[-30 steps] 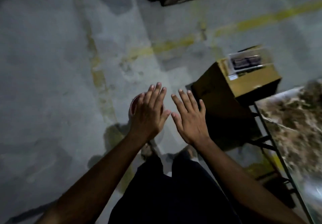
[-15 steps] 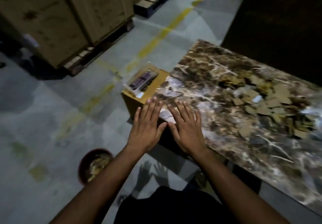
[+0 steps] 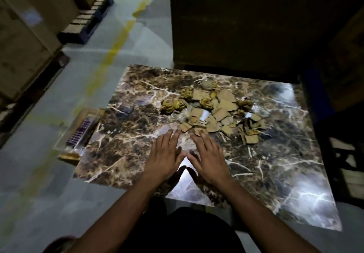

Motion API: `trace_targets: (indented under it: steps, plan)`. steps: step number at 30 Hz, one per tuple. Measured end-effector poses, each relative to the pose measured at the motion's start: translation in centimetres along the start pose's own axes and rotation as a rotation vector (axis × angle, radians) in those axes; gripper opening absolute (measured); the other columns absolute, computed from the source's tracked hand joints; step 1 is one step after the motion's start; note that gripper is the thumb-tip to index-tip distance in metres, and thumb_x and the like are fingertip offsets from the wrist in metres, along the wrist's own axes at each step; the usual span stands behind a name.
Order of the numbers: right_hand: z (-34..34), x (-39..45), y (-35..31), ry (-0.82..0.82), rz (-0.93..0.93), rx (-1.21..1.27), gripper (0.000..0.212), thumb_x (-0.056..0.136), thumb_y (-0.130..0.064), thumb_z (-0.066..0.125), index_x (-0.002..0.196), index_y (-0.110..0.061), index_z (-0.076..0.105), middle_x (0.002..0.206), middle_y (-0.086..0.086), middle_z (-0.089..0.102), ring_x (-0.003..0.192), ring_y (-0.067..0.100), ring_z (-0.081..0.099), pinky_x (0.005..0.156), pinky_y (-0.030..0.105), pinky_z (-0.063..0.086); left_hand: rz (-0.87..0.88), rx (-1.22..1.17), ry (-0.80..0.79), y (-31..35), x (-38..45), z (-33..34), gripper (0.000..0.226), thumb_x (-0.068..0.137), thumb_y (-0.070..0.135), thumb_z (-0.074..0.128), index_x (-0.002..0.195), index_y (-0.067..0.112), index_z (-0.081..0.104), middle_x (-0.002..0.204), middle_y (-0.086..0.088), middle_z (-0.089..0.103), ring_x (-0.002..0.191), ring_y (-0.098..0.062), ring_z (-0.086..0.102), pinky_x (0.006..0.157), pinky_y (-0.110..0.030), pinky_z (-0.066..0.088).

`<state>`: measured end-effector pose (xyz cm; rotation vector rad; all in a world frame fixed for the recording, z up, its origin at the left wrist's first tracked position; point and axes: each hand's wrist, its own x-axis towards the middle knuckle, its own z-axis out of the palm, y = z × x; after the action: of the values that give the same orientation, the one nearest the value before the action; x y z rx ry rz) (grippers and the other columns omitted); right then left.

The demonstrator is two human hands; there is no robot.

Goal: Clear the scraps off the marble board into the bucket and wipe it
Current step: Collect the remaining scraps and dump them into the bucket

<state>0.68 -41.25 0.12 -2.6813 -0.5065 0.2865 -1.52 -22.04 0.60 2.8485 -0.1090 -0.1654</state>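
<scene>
At lower left of the frame, the bucket [image 3: 59,243] is barely showing. We are holding our left hand [image 3: 164,158] and right hand [image 3: 208,161] flat at centre, fingers straight, gripping nothing, over the marble board [image 3: 128,134]. The scraps [image 3: 214,111] are lying just beyond. We judge cupping both hands behind the pile, raking leftward, works best.

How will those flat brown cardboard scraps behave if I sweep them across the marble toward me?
The cardboard scraps look thin and light, so they should slide easily on the glossy marble board. Loosely overlapped, they will probably scatter rather than move together. The crumpled gold wads beside them may roll.
</scene>
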Motion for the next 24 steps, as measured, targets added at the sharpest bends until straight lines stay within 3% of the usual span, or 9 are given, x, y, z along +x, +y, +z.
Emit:
trace_targets:
  steps: [4,6,10,13,15,17,20,22,24]
  plan:
    - [0.3,-1.1,3.1,-0.086,0.298,0.082,0.079,0.087,-0.057,0.064,0.152,-0.03,0.028,0.149,0.01,0.026,0.135,0.035,0.036,0.103,0.045,0.042,-0.012,0.039,-0.302,-0.9,1.6,2.0,0.09,0.091,0.06,0.058,0.158,0.023,0.01,0.157,-0.014,0.024,0.134,-0.036,0.044,0.098,-0.045,0.049]
    - [1.5,-2.0,3.6,-0.159,0.396,0.186,0.08,0.08,-0.051,0.074,0.145,-0.026,0.033,0.14,0.01,0.028,0.12,0.035,0.049,0.09,0.039,0.048,-0.03,0.023,-0.396,-1.1,1.7,3.0,0.078,0.089,0.051,0.065,0.149,0.019,0.026,0.15,-0.016,0.025,0.125,-0.036,0.05,0.089,-0.042,0.05]
    - [4.2,-1.2,2.7,-0.118,0.439,0.228,0.061,0.083,-0.044,0.074,0.133,-0.022,0.046,0.133,0.007,0.045,0.114,0.029,0.055,0.086,0.036,0.048,0.047,-0.132,-0.334,-1.2,2.8,4.3,0.045,0.092,0.031,0.06,0.131,0.016,0.041,0.125,-0.01,0.038,0.102,-0.032,0.054,0.082,-0.041,0.048]
    - [4.6,1.6,1.9,0.028,0.421,0.297,0.033,0.089,-0.038,0.067,0.119,-0.028,0.057,0.112,-0.001,0.062,0.1,0.019,0.062,0.078,0.031,0.048,0.078,-0.217,-0.329,-0.7,5.1,4.4,0.058,0.093,0.018,0.057,0.145,0.017,0.033,0.131,-0.01,0.04,0.111,-0.032,0.055,0.09,-0.044,0.049]
    - [4.0,3.5,1.8,0.081,0.415,0.367,0.035,0.087,-0.024,0.068,0.121,-0.027,0.062,0.109,-0.002,0.069,0.096,0.015,0.066,0.074,0.02,0.046,0.049,-0.308,-0.34,-0.1,6.5,4.1,0.071,0.09,0.009,0.053,0.153,0.021,0.023,0.138,-0.012,0.042,0.117,-0.034,0.054,0.093,-0.044,0.049]
    - [2.8,4.6,2.1,0.099,0.393,0.457,0.046,0.085,-0.01,0.069,0.13,-0.021,0.063,0.111,-0.001,0.072,0.086,0.008,0.067,0.068,0.003,0.04,0.02,-0.356,-0.296,0.0,7.7,3.5,0.075,0.088,0.009,0.052,0.155,0.024,0.021,0.144,-0.011,0.044,0.119,-0.033,0.055,0.094,-0.044,0.051]
    - [0.2,4.7,4.8,0.115,0.447,0.547,0.047,0.092,-0.012,0.07,0.136,-0.024,0.06,0.114,-0.004,0.07,0.082,-0.003,0.063,0.061,0.002,0.046,0.023,-0.313,-0.106,-1.3,8.8,2.1,0.06,0.093,0.022,0.06,0.149,0.024,0.039,0.131,-0.005,0.048,0.108,-0.018,0.052,0.088,-0.034,0.049]
    - [-2.2,4.5,8.2,0.243,0.462,0.488,0.037,0.094,-0.019,0.069,0.13,-0.025,0.062,0.115,-0.004,0.066,0.087,0.003,0.064,0.069,0.011,0.053,0.032,-0.277,0.067,-3.2,9.8,1.1,0.045,0.093,0.029,0.062,0.137,0.024,0.054,0.118,0.003,0.043,0.107,-0.012,0.043,0.091,-0.036,0.049]
    - [-4.6,5.4,12.6,0.41,0.486,0.338,0.032,0.094,-0.025,0.068,0.126,-0.023,0.063,0.118,0.0,0.063,0.101,0.017,0.063,0.084,0.033,0.056,-0.036,-0.282,0.202,-5.4,11.6,0.4,0.038,0.093,0.032,0.061,0.131,0.024,0.057,0.119,0.003,0.044,0.111,-0.014,0.041,0.096,-0.05,0.048]
